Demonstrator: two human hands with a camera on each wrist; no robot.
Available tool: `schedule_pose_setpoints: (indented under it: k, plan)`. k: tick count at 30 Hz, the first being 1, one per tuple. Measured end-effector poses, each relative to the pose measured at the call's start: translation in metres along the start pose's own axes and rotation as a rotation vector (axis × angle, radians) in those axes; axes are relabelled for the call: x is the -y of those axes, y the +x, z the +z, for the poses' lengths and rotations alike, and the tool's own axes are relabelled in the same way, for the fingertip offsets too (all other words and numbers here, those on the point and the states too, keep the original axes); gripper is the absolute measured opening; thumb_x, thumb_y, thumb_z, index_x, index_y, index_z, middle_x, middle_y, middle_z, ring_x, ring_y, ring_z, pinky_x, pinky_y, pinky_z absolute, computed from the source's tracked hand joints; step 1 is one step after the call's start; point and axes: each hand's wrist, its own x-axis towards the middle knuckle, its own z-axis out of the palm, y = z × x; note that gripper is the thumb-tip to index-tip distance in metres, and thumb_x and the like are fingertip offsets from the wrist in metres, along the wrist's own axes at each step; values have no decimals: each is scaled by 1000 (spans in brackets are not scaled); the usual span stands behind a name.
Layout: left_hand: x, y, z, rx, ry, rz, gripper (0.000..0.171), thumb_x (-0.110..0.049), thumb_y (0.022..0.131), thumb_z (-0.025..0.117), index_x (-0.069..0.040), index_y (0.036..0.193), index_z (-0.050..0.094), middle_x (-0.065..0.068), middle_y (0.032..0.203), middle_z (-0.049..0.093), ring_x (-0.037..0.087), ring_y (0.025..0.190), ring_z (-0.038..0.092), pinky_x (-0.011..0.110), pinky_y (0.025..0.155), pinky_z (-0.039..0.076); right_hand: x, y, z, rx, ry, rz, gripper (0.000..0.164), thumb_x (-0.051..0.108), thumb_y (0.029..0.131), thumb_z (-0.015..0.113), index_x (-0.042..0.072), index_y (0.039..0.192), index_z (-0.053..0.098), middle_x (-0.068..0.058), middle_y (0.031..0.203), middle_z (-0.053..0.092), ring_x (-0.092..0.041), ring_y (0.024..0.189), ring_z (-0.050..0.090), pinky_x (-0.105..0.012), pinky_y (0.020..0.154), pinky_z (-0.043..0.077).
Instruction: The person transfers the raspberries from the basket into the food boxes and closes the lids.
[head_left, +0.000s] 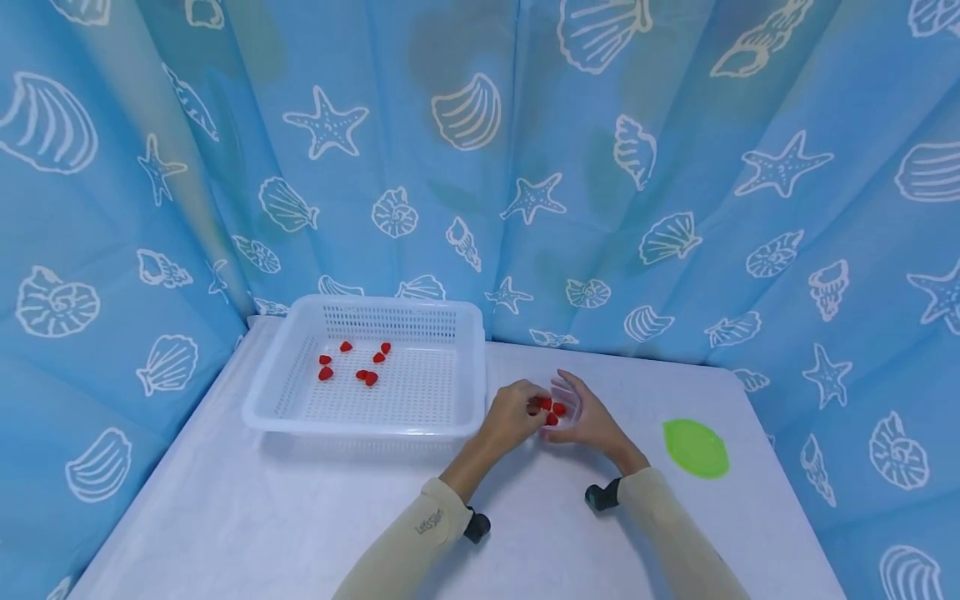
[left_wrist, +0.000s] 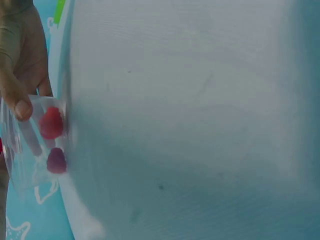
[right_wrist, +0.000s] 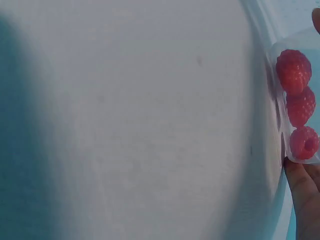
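My right hand (head_left: 592,417) grips a clear plastic cup (head_left: 572,400), tipped with its mouth toward my left hand (head_left: 516,412). The left hand's curled fingers are at that mouth and appear to pinch a raspberry (head_left: 545,403), though the fingertips partly hide it. More raspberries (head_left: 558,409) lie inside the cup. The right wrist view shows several raspberries (right_wrist: 294,71) in a row against its wall. In the left wrist view, the right thumb presses the cup (left_wrist: 30,165) above two raspberries (left_wrist: 56,160).
A white perforated basket (head_left: 431,429) stands on the left of the white-covered table (head_left: 525,550), with several raspberries (head_left: 326,373) scattered on its floor. A flat green leaf-shaped piece (head_left: 696,448) lies at the right. Behind hangs a blue seashell-print curtain (head_left: 465,208).
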Motion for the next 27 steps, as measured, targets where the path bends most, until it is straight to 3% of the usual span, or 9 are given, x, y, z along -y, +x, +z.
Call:
schedule_pose_setpoints:
  k: [3, 8, 13, 19, 23, 27]
  plan:
    - [0, -1, 0, -2, 11, 11, 29, -11, 86, 75, -8, 114, 70, 2, 104, 66, 11, 92, 65, 12, 79, 49, 2, -2, 2, -9, -37, -20, 119, 37, 57, 93, 22, 154, 26, -5, 154, 37, -31, 142, 30, -66, 105, 26]
    - [1, -1, 0, 0, 10, 7, 28, -10, 86, 75, -8, 113, 71, 2, 103, 66, 9, 90, 65, 12, 78, 49, 5, -3, 1, -14, -94, -16, 116, 38, 56, 94, 24, 152, 30, -1, 149, 43, -30, 138, 35, -68, 102, 30]
    - [-2, -1, 1, 6, 0, 21, 30, -8, 84, 76, -6, 113, 71, 3, 105, 67, 9, 89, 63, 12, 79, 49, 9, 3, -11, 33, -105, -28, 110, 26, 60, 93, 30, 151, 32, 0, 148, 43, -29, 137, 38, -68, 100, 33]
    - [-5, 2, 6, 16, 10, 24, 30, -10, 85, 76, -5, 114, 71, 5, 107, 66, 10, 92, 63, 13, 80, 50, 13, 12, -23, 39, -154, -33, 113, 14, 63, 90, 37, 153, 25, -7, 155, 32, -33, 142, 26, -68, 103, 27]
    - [-5, 2, 7, 27, 8, -2, 33, -13, 84, 77, -7, 116, 71, 4, 110, 66, 9, 94, 62, 13, 79, 50, 18, 13, -22, 39, -160, 2, 122, 21, 60, 92, 37, 155, 16, -8, 156, 31, -35, 144, 23, -69, 104, 25]
    - [-4, 6, 6, 12, -6, -29, 32, -12, 85, 76, -7, 116, 70, 3, 109, 66, 9, 92, 62, 13, 78, 50, 21, 11, -17, 26, -167, 20, 121, 35, 60, 92, 29, 155, 19, -6, 155, 35, -33, 143, 26, -68, 104, 25]
